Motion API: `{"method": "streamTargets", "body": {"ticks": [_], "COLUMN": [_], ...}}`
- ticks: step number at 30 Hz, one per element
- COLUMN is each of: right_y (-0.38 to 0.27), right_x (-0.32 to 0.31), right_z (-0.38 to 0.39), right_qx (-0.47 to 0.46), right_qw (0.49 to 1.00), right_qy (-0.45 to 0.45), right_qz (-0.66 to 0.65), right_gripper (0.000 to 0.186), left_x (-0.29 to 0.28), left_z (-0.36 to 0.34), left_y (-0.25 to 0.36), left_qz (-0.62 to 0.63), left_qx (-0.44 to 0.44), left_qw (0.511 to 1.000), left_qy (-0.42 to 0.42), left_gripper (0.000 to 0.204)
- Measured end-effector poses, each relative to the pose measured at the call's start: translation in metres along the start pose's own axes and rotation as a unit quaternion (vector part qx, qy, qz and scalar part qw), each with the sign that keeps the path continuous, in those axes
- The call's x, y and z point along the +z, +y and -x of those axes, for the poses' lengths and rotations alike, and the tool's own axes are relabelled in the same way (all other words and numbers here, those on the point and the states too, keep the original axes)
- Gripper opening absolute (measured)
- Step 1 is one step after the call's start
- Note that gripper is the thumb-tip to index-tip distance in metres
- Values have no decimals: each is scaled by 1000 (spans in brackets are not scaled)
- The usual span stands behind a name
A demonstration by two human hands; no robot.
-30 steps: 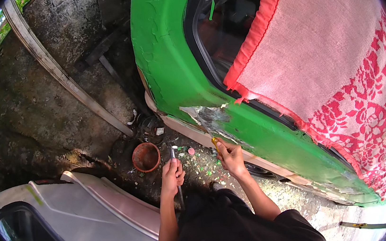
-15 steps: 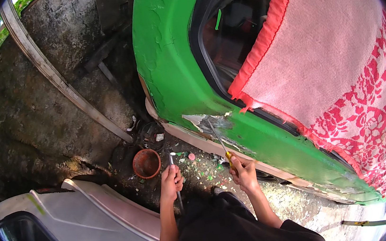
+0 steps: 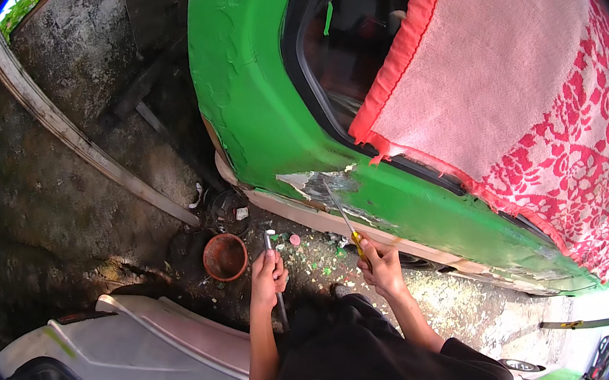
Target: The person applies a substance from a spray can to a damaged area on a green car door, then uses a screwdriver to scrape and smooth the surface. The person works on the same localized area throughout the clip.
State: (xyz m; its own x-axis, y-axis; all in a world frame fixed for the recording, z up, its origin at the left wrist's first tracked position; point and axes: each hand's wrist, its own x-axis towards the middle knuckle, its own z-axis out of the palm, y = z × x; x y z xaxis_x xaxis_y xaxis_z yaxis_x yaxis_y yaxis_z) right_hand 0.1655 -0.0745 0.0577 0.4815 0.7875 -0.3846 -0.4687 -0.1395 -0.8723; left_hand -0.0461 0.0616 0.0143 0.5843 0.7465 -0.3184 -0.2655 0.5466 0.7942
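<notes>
My right hand is closed round the yellow handle of a screwdriver. Its long thin shaft points up to the bare, peeled patch on the green car body; whether the tip touches the metal I cannot tell. My left hand grips a grey metal rod held roughly upright, its thicker end above the fist and a thinner length below. Flaking, lifted paint edges surround the bare patch.
A pink and red patterned towel covers part of the green car. At lower left stands a grey car. A brown pot sits on the ground among paint chips. A long pale strip leans at the left.
The view has shifted slightly, so the green car sits a little further left and up. Both hands keep their holds, with the screwdriver still over the bare patch.
</notes>
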Motion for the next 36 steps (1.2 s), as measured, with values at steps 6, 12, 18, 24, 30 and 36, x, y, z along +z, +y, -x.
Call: {"method": "streamTargets", "body": {"ticks": [6,12,18,24,30,36], "right_y": [10,6,-5,-2,-17,-13], "right_x": [12,20,6,24,31,-6], "right_z": [-14,-12,5,0,-1,8], "right_qx": [-2,-9,-8,6,13,11], "right_qw": [1000,1000,1000,1000,999,1000], "right_qy": [4,-4,5,13,-4,-6], "right_qz": [-5,-14,-4,-17,40,14], "right_gripper": [38,39,40,39,40,40], "left_x": [-3,-11,-17,-23,-15,-6], "left_z": [0,5,10,23,15,13], "left_y": [-1,6,7,3,3,0], "left_qz": [-3,-9,-2,-23,-21,-6], "left_qx": [-10,-26,-30,-37,-27,-12], "left_qw": [1000,999,999,999,999,1000], "left_qy": [-4,-24,-19,-20,-22,-10], "left_gripper": [32,32,32,33,33,32]}}
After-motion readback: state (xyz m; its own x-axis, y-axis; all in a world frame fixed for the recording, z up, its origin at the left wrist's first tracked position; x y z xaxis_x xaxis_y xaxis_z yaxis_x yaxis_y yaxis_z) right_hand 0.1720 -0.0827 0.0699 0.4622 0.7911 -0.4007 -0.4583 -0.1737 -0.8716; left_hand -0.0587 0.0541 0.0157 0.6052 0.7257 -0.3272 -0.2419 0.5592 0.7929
